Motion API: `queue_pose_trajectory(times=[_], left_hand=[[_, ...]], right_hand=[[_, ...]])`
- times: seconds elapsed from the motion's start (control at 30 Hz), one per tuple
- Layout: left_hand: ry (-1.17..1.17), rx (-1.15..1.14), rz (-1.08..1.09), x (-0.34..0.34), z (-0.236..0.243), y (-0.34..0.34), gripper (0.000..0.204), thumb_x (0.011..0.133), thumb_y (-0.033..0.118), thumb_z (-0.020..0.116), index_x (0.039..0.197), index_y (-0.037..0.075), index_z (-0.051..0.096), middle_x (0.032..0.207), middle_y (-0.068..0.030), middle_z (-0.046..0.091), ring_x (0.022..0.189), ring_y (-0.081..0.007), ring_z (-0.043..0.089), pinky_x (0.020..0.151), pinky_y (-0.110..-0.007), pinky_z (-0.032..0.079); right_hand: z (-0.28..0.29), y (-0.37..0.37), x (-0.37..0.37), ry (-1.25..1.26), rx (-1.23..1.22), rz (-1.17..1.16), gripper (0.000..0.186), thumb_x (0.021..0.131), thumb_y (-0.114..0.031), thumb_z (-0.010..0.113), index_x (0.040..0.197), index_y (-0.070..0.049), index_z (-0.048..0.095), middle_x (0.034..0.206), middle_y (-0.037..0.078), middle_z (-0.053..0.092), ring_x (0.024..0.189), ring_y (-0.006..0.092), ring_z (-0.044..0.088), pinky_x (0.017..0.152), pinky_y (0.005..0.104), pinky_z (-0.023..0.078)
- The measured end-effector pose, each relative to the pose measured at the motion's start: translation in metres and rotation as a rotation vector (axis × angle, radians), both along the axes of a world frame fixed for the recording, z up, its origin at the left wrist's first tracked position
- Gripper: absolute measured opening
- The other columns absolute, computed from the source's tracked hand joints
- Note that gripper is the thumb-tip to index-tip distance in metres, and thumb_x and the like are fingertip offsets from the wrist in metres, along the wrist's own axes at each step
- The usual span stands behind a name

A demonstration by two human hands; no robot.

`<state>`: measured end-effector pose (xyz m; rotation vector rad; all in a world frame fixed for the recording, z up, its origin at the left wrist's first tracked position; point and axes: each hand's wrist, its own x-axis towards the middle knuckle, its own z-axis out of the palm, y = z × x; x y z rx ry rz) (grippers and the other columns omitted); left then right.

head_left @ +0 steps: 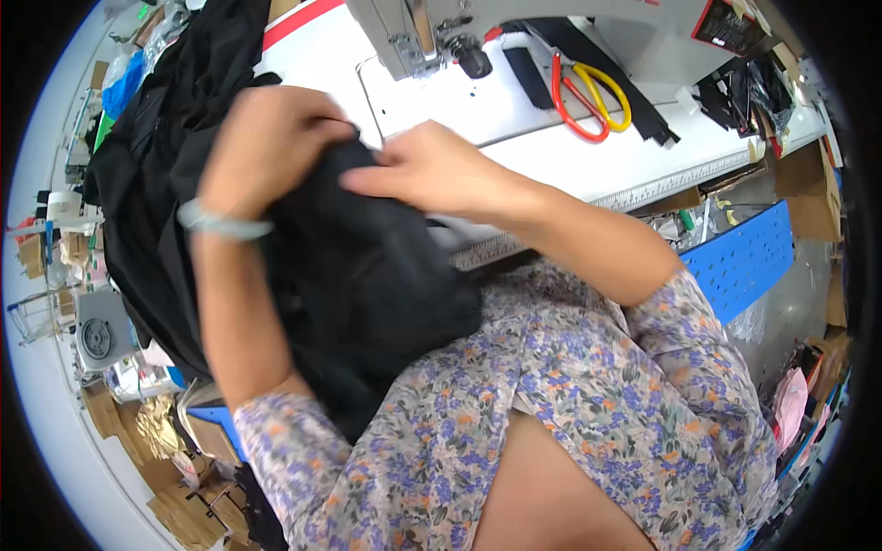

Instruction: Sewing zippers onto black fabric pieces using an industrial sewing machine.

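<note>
White tabletop bears black cloth; boxes at right seem cardboard.

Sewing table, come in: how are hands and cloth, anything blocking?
Left hand pinching black fabric; right hand at fabric, grip blurred. Fabric bunched, spreading left. Nothing evidently blocking; scissors lie right, apart.

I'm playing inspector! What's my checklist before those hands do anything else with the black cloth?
1. Left hand has the soft, matte black cloth: ok, fingertips seem to pinch its upper part.
2. Right hand grips it too: cannot tell, the fingers are blurred.
3. Cloth smooth and flat: not ok, it's bunched and folded.
4. Hands away from the pale grey metal sewing machine head: ok, there's a gap.
5. Scissors with red and yellow loop handles out of the hands: ok, they lie on the white tabletop.
</note>
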<state>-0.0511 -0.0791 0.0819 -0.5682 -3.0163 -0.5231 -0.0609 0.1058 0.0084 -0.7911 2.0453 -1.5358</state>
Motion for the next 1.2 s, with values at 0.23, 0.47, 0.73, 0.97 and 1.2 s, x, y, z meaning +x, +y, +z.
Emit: queue_pose_trajectory(times=[0.23,0.47,0.73,0.97,1.2], left_hand=[[-0.307,0.216,-0.105,-0.056,-0.09,0.032,0.017,0.076,0.017,0.071,0.085,0.003,0.072,0.073,-0.0153,0.067,0.067,-0.0259,0.066,0.066,-0.032,0.05],[-0.434,0.303,-0.056,-0.06,-0.092,0.026,0.014,0.076,0.013,0.071,0.085,0.002,0.072,0.07,-0.0157,0.067,0.062,-0.0249,0.064,0.064,-0.032,0.05],[0.377,-0.19,-0.042,-0.018,-0.082,0.045,0.021,0.071,0.012,0.069,0.092,0.013,0.068,0.091,-0.0037,0.056,0.086,-0.0214,0.054,0.071,-0.032,0.042],[0.371,0.002,0.031,0.028,-0.109,0.054,0.024,0.074,0.005,0.063,0.097,0.003,0.063,0.095,-0.0069,0.059,0.089,-0.0227,0.06,0.072,-0.031,0.051],[0.34,0.264,0.009,0.013,-0.113,0.043,0.017,0.073,0.009,0.074,0.087,0.005,0.066,0.086,-0.0046,0.061,0.075,-0.0229,0.061,0.061,-0.032,0.05]], right_hand=[[-0.041,0.07,-0.015,0.735,0.469,-0.111,0.044,0.072,-0.05,0.072,0.091,-0.012,0.064,0.073,0.005,0.06,0.07,0.0239,0.063,0.056,0.0362,0.046],[-0.049,0.068,-0.034,1.051,0.351,0.053,0.048,0.073,-0.05,0.069,0.107,-0.017,0.063,0.091,0.0,0.055,0.078,0.019,0.058,0.058,0.0318,0.047],[-0.041,0.065,-0.04,1.106,0.402,0.19,0.046,0.074,-0.047,0.068,0.105,-0.013,0.064,0.091,0.0,0.055,0.081,0.0181,0.057,0.06,0.0318,0.048],[-0.035,0.064,-0.042,1.062,0.449,0.246,0.041,0.076,-0.045,0.067,0.102,-0.012,0.064,0.089,0.001,0.056,0.082,0.0185,0.059,0.062,0.0319,0.049],[-0.037,0.063,-0.067,0.674,0.294,0.148,0.025,0.086,-0.034,0.066,0.089,-0.009,0.067,0.077,0.004,0.061,0.068,0.021,0.059,0.058,0.0323,0.045]])
